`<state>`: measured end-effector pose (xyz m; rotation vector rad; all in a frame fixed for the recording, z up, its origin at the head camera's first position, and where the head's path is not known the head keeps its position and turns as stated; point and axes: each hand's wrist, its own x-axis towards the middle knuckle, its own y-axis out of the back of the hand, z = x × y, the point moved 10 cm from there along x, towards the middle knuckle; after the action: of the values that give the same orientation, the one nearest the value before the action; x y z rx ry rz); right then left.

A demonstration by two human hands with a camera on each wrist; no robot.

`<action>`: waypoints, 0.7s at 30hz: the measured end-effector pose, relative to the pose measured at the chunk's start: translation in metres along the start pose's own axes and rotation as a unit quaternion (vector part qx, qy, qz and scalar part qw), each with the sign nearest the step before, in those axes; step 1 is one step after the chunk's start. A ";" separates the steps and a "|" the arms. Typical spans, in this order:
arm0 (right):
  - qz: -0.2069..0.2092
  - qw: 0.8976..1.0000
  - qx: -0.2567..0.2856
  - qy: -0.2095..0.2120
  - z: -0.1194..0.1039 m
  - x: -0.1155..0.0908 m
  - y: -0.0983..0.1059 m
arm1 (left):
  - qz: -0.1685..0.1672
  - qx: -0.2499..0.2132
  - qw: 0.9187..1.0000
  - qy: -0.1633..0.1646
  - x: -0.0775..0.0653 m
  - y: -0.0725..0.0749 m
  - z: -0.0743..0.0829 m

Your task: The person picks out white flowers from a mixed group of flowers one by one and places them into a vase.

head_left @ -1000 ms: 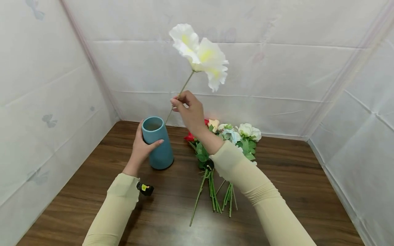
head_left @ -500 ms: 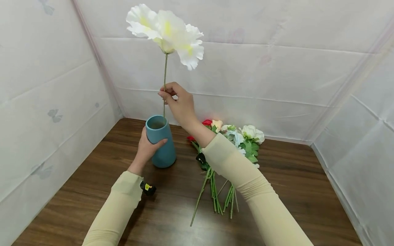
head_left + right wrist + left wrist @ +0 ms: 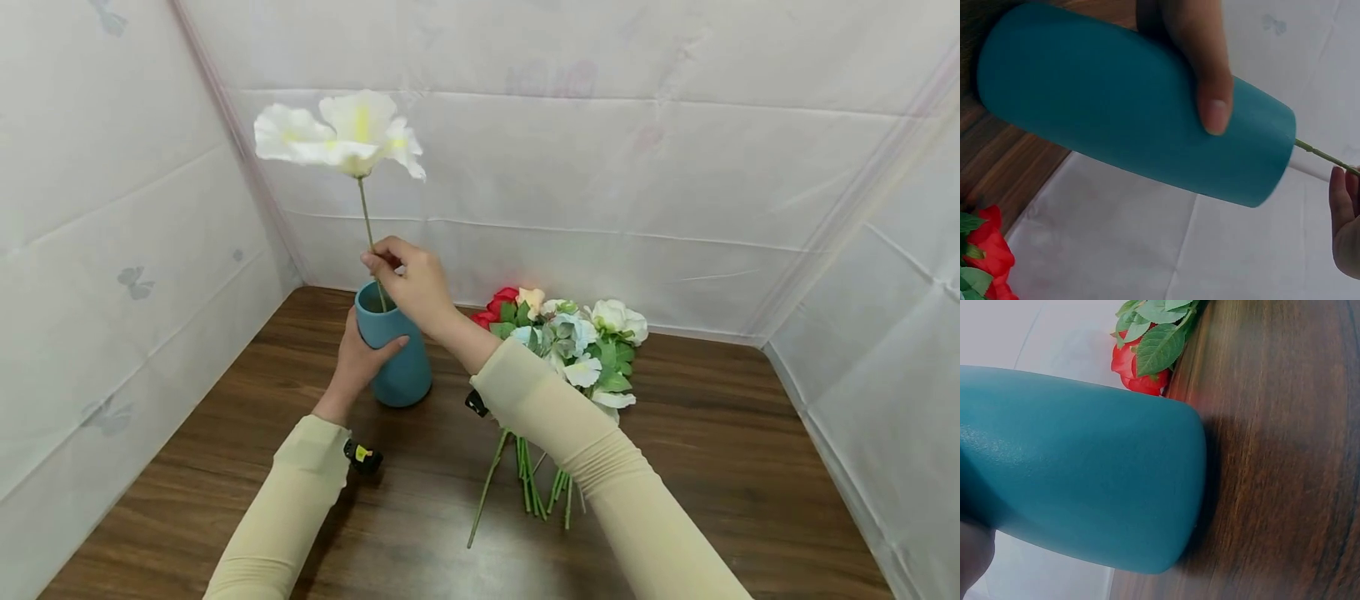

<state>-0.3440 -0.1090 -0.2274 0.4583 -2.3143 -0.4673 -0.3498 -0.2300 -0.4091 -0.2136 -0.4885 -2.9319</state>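
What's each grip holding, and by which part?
Left grip holds the blue vase by its upper half; right grip pinches the white flower by its stem.

Head view is looking forward and down from above the counter (image 3: 712,467), taking in the whole vase (image 3: 402,367). Left wrist view is facing the vase's lower part sideways, very close, base pointing right. Right wrist view, also sideways, is sitting farther off, base pointing left. All three are sharing vase, counter and red flowers (image 3: 497,305).
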 end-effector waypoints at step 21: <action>-0.124 0.962 -0.237 -0.062 0.037 -0.014 -0.049 | -0.007 -0.021 1.000 -0.001 0.000 -0.002 -0.001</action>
<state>-0.3517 -0.1382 -0.2824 0.4908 -2.1665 -1.1691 -0.3499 -0.2280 -0.4103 -0.2205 -0.4302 -2.9585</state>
